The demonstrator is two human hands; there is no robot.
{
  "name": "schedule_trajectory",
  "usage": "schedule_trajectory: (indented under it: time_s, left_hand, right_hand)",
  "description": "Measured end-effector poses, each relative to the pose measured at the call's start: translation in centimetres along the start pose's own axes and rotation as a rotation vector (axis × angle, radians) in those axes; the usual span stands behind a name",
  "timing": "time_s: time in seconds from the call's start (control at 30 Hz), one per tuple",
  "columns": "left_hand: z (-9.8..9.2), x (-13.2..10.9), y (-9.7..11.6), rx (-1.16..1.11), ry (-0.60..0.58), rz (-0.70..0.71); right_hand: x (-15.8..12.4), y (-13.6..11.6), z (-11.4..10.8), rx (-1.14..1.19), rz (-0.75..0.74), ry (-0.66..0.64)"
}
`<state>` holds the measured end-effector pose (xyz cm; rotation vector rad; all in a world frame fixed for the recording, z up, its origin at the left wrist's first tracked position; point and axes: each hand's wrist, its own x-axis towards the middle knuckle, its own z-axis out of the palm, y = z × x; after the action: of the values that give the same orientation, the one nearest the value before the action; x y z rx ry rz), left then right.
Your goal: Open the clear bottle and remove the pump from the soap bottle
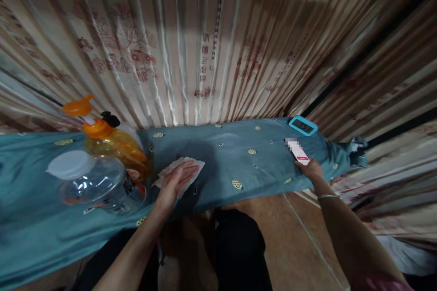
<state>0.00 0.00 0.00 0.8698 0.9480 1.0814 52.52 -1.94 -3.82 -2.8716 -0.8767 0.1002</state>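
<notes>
My left hand (176,179) lies with its fingers stretched out flat on a crumpled white tissue (194,163), pressing it against the teal cloth cover (221,191). At the right, my right hand (311,170) has its fingers on the near end of a smartphone (302,157) with a lit screen, partly blurred. A small blue-framed digital clock or timer (303,126) sits just beyond the phone. Left of my left hand stand a clear plastic jar (99,186) with a white lid and an orange pump bottle (114,143) of amber liquid.
A black-topped item (110,119) is partly hidden behind the pump bottle. Pleated beige curtains (191,54) with red print hang along the far side and the right. Below the narrow covered surface are my dark-clothed legs (239,245) and a brown tiled floor (287,241).
</notes>
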Motion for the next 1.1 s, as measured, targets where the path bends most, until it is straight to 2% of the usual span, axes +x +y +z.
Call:
schedule_trajectory:
  time_s: [0.1, 0.2, 0.3, 0.4, 0.5, 0.63, 0.73, 0.83, 0.9, 0.97, 1.03, 1.1]
  left_hand:
    - [0.0, -0.1, 0.1, -0.014, 0.005, -0.003]
    - [-0.1, -0.1, -0.2, 0.001, 0.004, 0.000]
    - [-0.2, -0.1, -0.7, 0.027, 0.032, 0.004]
    - [-0.1, -0.3, -1.2, 0.022, 0.020, 0.007]
    - [0.0, -1.1, -1.5, 0.028, -0.003, 0.018]
    - [-0.9, -2.8, -1.7, -0.015, 0.008, -0.010]
    - [-1.9, -4.4, -1.7, -0.148, 0.034, -0.057]
    - [-2.2, -6.3, -1.5, -0.288, 0.056, -0.094]
    - [-1.8, -7.9, -1.4, -0.339, 0.016, -0.074]
    - [-1.4, -9.5, -1.5, -0.365, -0.032, -0.061]
    - [-1.3, -11.0, -1.6, -0.365, -0.090, -0.089]
    - [-1.9, -12.5, -1.4, -0.337, -0.095, -0.086]
  right_hand:
    - [-1.9, -0.7, -0.4, 0.061, -0.034, 0.082]
    - [-4.5, -2.4, -1.2, 0.133, -0.119, 0.151]
    - [-8.4, -5.5, -1.9, 0.233, -0.277, 0.104]
    - [-14.1, -9.8, -1.9, 0.366, -0.512, -0.054]
    - [-21.0, -14.5, -1.6, 0.536, -0.756, -0.192]
    - [-30.0, -20.0, -1.9, 0.713, -0.957, -0.304]
    - [-35.8, -22.3, -2.3, 0.838, -1.043, -0.314]
    - [-40.1, -22.6, -1.7, 0.916, -1.132, -0.252]
    - [-41.5, -22.2, -0.7, 0.897, -1.201, -0.204]
    - [-41.3, -21.9, 0.5, 0.867, -1.230, -0.164]
    - [-39.8, -21.8, 1.7, 0.864, -1.144, -0.109]
    - [-37.6, -22.0, 2.7, 0.881, -1.027, -0.077]
